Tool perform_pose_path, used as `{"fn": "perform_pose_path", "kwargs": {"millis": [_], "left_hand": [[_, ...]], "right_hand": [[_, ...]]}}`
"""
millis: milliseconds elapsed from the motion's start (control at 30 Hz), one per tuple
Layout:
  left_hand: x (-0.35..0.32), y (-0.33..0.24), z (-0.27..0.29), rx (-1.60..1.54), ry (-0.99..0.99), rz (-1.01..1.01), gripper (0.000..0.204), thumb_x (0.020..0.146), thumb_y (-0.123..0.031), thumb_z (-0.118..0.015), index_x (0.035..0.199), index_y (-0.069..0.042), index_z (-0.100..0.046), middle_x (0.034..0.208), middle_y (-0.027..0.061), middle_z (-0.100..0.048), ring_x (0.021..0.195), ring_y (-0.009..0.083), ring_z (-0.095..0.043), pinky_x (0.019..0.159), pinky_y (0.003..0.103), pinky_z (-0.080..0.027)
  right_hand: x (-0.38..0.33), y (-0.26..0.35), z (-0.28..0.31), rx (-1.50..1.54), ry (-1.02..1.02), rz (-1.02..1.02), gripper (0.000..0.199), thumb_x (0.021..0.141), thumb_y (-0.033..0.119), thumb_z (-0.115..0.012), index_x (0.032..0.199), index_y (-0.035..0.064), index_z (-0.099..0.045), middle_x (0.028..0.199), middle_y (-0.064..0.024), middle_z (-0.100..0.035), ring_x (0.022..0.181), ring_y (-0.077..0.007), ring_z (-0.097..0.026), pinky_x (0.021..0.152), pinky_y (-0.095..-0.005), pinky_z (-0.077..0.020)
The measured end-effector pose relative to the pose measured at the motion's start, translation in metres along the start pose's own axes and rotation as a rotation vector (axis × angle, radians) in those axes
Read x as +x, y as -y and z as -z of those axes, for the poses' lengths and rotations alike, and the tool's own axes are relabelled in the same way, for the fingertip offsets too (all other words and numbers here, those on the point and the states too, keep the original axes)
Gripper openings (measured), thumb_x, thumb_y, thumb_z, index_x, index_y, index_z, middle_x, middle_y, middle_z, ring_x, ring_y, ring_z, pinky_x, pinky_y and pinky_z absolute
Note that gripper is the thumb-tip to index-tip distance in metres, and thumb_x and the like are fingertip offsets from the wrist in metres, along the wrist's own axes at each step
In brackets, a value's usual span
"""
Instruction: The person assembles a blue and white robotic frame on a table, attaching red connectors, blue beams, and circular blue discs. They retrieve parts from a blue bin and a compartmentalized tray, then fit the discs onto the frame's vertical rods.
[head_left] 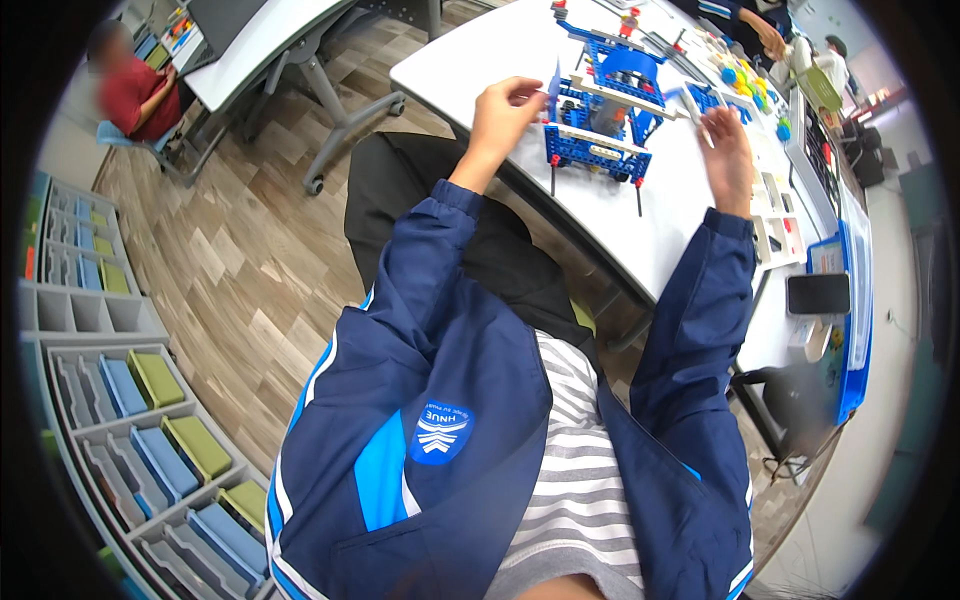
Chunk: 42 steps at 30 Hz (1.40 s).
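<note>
We see the left hand (505, 110) pinching a part at the edge of the blue-and-white plastic brick model (605, 110) on the white bench (670, 230), while the right hand (727, 150) holds a thin white piece beside it.

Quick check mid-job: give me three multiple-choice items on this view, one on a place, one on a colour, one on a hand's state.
1. Where does the brick model stand?
A. on the white table
B. on the floor
C. on a shelf

2. What is the model's main colour?
A. red
B. blue
C. yellow

3. What is the left hand doing?
A. lying flat
B. pinching a small blue piece by the model
C. holding a phone

Answers: 1 A, it rests on the tabletop; 2 B, its frame is blue; 3 B, fingertips close on the piece.
</note>
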<state>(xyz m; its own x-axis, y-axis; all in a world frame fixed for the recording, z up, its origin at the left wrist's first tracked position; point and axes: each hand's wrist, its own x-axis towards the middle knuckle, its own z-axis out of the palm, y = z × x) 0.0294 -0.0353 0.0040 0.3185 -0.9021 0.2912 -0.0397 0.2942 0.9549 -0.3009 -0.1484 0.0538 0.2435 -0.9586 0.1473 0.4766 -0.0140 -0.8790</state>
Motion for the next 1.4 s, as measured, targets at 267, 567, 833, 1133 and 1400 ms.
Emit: {"fn": "perform_pose_path", "kwargs": {"millis": [267,567,833,1133,1400], "left_hand": [[-0.018,-0.011,-0.015,-0.066,-0.123,0.123,0.013,0.087,0.0,-0.068,0.097,0.008,-0.071,0.087,0.0148,-0.074,0.079,0.0177,-0.072,0.07,0.03,-0.062],[-0.042,-0.016,-0.009,-0.348,-0.007,0.277,0.013,0.088,0.001,-0.066,0.099,0.008,-0.065,0.086,0.0159,-0.071,0.076,0.0181,-0.072,0.068,0.028,-0.061],[-0.092,-0.022,-0.037,-0.616,0.076,0.385,0.015,0.09,-0.001,-0.068,0.101,0.008,-0.062,0.087,0.0163,-0.073,0.082,0.0203,-0.074,0.076,0.028,-0.06],[-0.114,-0.016,-0.054,-0.447,0.293,0.317,0.013,0.088,-0.005,-0.07,0.096,0.004,-0.066,0.087,0.009,-0.073,0.076,0.0112,-0.07,0.068,0.025,-0.055],[-0.117,-0.021,-0.053,-0.299,0.267,0.255,0.015,0.087,-0.006,-0.071,0.098,0.002,-0.065,0.093,0.0107,-0.07,0.077,0.0148,-0.071,0.065,0.026,-0.054]], "right_hand": [[-0.058,0.053,-0.086,-0.83,-0.031,0.132,0.041,0.104,0.04,-0.052,0.123,0.0047,-0.062,0.118,-0.0087,-0.065,0.11,-0.0178,-0.061,0.094,-0.0346,-0.0485],[-0.112,0.017,-0.137,-1.128,0.063,0.143,0.059,0.091,0.007,-0.072,0.142,0.0054,-0.043,0.105,-0.0124,-0.068,0.098,-0.0188,-0.069,0.082,-0.0296,-0.0564],[-0.044,0.059,-0.097,-1.24,0.309,0.065,0.051,0.089,-0.004,-0.066,0.138,0.0018,-0.051,0.11,-0.0095,-0.066,0.104,-0.0165,-0.065,0.084,-0.0289,-0.0555],[-0.03,0.06,-0.069,-1.289,0.376,0.169,0.046,0.088,0.001,-0.07,0.132,0.0092,-0.061,0.111,-0.0054,-0.068,0.105,-0.0129,-0.063,0.093,-0.028,-0.0511],[-0.112,0.099,-0.09,-1.448,0.017,0.335,0.041,0.092,0.006,-0.067,0.132,0.0079,-0.06,0.126,-0.0094,-0.064,0.117,-0.0197,-0.061,0.097,-0.0347,-0.0517]]}}
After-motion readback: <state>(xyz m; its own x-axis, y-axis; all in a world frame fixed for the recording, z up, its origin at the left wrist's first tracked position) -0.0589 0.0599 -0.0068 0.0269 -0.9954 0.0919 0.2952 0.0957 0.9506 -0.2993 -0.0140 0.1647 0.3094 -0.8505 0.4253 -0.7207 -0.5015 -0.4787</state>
